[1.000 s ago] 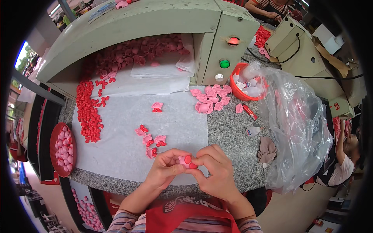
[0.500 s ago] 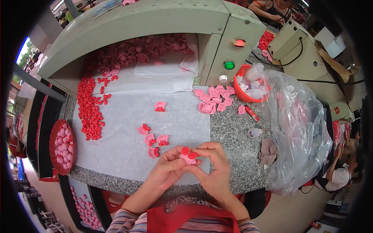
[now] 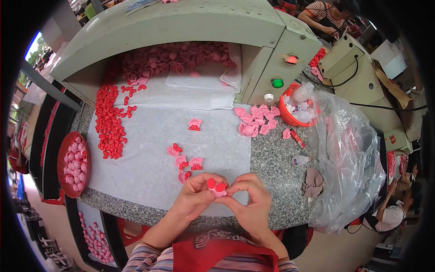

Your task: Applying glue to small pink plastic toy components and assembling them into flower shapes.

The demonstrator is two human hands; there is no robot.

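Note:
A small pink plastic figure piece with two red oval parts (image 3: pixel 218 191) is pinched between the fingertips of both hands in front of my body. My left hand (image 3: pixel 194 197) grips it from the left, thumb along its near side. From the right, my right hand (image 3: pixel 249 199) closes its thumb and fingers on the piece's other edge. Just beyond my hands, several pink shells with red bow-shaped pieces attached (image 3: pixel 181 161) lie on white paper (image 3: pixel 145 172). Another such shell (image 3: pixel 195 123) sits alone farther off.
Loose red pieces (image 3: pixel 108 122) are heaped at the left, near a red basket (image 3: pixel 61 177) of pink balls. A green-grey machine (image 3: pixel 172 25) stands behind, with pink parts inside. Pink shells (image 3: pixel 256 119), an orange basket (image 3: pixel 286 113), a small bottle (image 3: pixel 300 160) and a plastic bag (image 3: pixel 344 172) are at right.
The view has shifted a little, moving the table and machine in the picture. Both hands still hold the pink piece, which has turned slightly.

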